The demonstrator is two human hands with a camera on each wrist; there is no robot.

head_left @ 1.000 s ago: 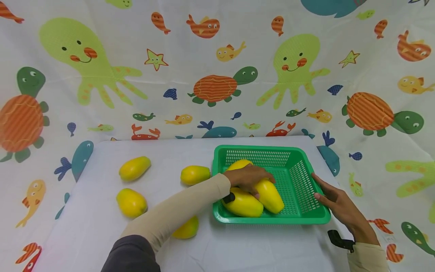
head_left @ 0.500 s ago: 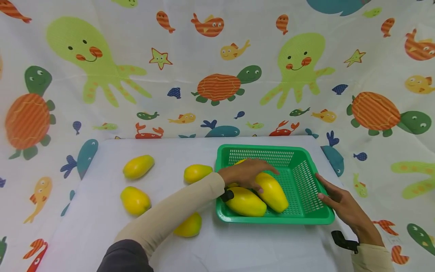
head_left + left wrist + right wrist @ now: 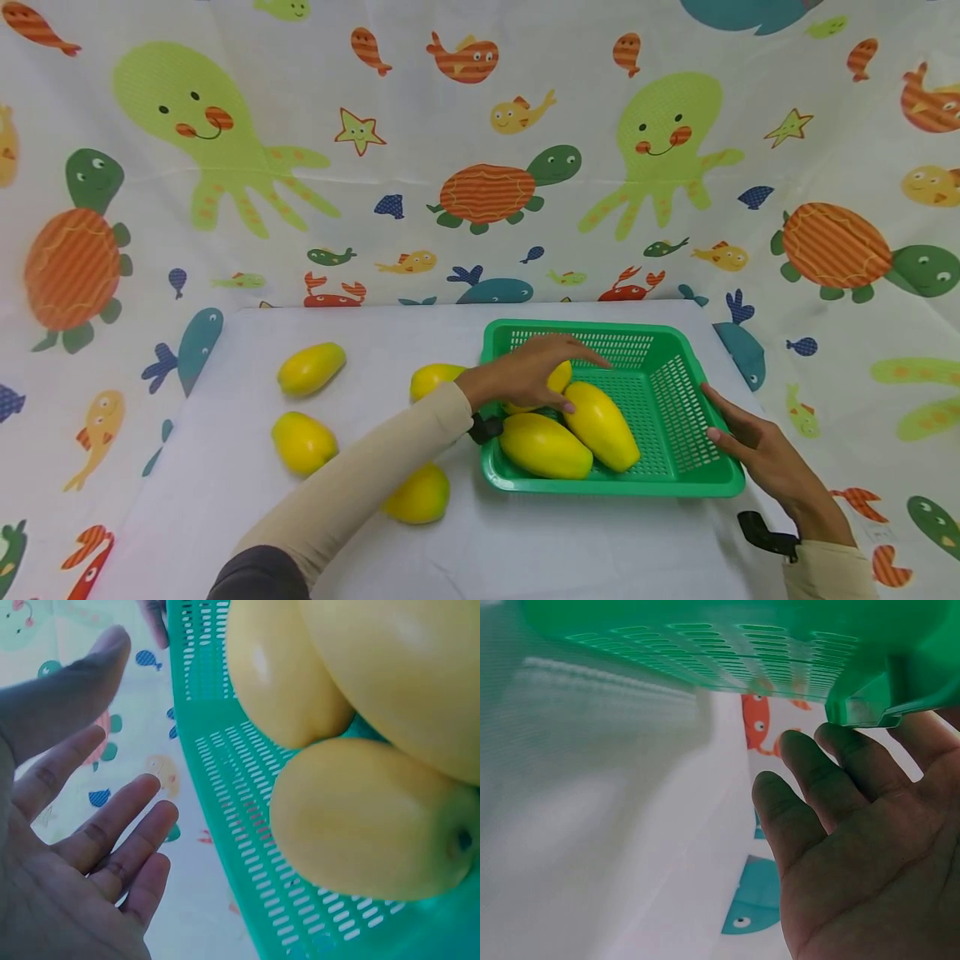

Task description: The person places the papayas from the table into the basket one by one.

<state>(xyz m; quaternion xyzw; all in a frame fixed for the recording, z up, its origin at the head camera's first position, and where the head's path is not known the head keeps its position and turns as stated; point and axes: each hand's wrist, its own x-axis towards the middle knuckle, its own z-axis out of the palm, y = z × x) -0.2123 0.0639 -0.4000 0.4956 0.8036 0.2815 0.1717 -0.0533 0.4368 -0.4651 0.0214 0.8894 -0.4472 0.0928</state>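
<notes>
A green plastic basket (image 3: 615, 489) stands on the white-covered table, holding three yellow fruits that look like papayas: one at the near left (image 3: 545, 447), one papaya in the middle (image 3: 603, 427) and a papaya behind (image 3: 558, 379), partly covered by my left hand. That left hand (image 3: 521, 372) hovers over the basket's left part, its fingers extended. In the left wrist view, its palm (image 3: 67, 900) holds nothing and stands apart from the papayas (image 3: 367, 817). My right hand (image 3: 768, 462) holds the basket's right rim, thumb above; in the right wrist view, several fingers (image 3: 810, 780) extend below the rim.
Several more papayas lie on the table left of the basket: one far left (image 3: 311, 369), one nearer papaya (image 3: 303, 443), a papaya beside the basket (image 3: 435, 379) and a papaya partly behind my left sleeve (image 3: 420, 496). A sea-animal printed cloth (image 3: 450, 125) hangs behind.
My left hand has let go of the papaya in the basket and lifted back to the left, showing more of the rear papaya. My right hand stays at the rim. The view has shifted slightly.
</notes>
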